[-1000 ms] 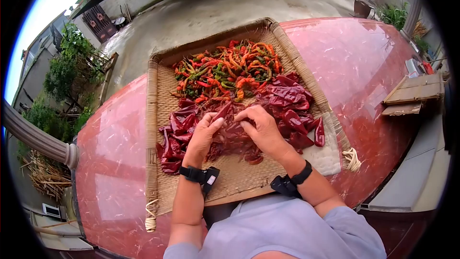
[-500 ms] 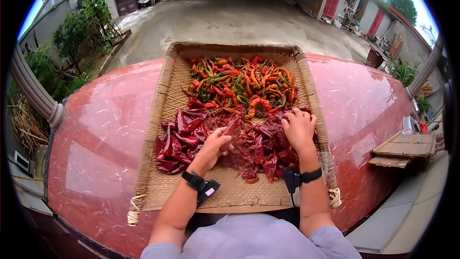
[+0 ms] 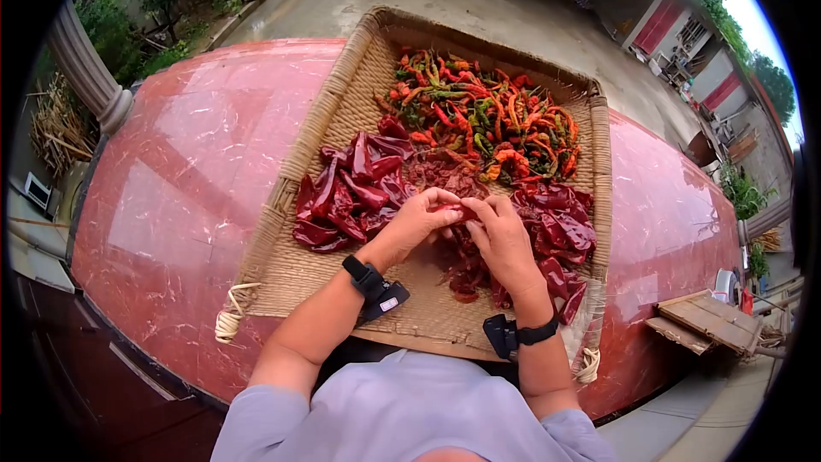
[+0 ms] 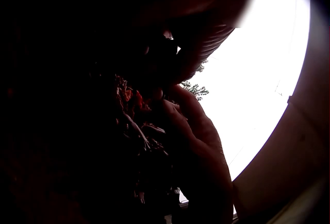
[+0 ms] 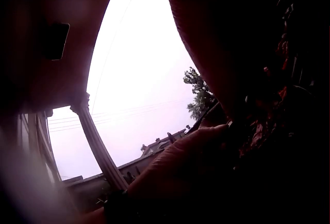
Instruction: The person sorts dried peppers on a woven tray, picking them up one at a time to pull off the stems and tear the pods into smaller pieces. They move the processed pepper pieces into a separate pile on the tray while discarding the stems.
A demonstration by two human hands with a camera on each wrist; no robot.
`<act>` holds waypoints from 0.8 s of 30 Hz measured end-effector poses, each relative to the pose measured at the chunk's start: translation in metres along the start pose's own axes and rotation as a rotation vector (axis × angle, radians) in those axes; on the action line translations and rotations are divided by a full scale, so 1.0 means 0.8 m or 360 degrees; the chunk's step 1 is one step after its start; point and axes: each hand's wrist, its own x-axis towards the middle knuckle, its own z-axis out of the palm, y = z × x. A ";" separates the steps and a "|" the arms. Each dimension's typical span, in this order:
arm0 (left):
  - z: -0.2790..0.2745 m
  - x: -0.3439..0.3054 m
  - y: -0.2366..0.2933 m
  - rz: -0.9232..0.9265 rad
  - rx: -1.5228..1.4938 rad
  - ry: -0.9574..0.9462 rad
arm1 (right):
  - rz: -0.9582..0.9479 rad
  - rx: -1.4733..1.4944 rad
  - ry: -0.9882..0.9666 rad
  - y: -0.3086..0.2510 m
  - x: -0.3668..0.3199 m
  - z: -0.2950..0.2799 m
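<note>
Over the middle of a woven basket tray, the two hands meet fingertip to fingertip at a dark red dried pepper. The left hand pinches it from the left, while the thumb and fingers of the right hand pinch its other end. Much of the pepper is hidden behind the fingers. Below them lies a heap of torn, crumpled red pieces. Glossy whole red peppers are piled left of the hands, and more dark red peppers lie to the right. Both wrist views are very dark.
Small orange, red and green chillies fill the tray's far end. The tray has raised bound rims and stands on a shiny red stone surface. A wooden board is at the right, a fluted column at the left.
The right hand was over the right pile half a second ago and has come back to the left hand at the pepper. The head view has swung and tilted.
</note>
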 end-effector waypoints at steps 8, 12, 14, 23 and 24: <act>-0.006 -0.004 0.001 0.0084 -0.0365 0.0186 | -0.0121 0.0055 0.0197 0.001 -0.007 0.022; -0.018 0.003 -0.003 0.0296 -0.0703 0.0054 | 0.0734 0.1177 -0.0024 -0.019 -0.007 0.011; -0.019 0.001 0.003 0.0356 -0.0651 0.0121 | 0.0791 0.1533 0.0131 -0.006 -0.004 0.010; -0.021 0.008 -0.001 0.0276 -0.1079 0.0265 | 0.0949 0.3028 0.0362 0.033 0.002 0.002; -0.022 0.008 -0.001 0.0250 -0.0996 0.0271 | 0.0922 0.2756 0.0230 0.029 0.003 0.004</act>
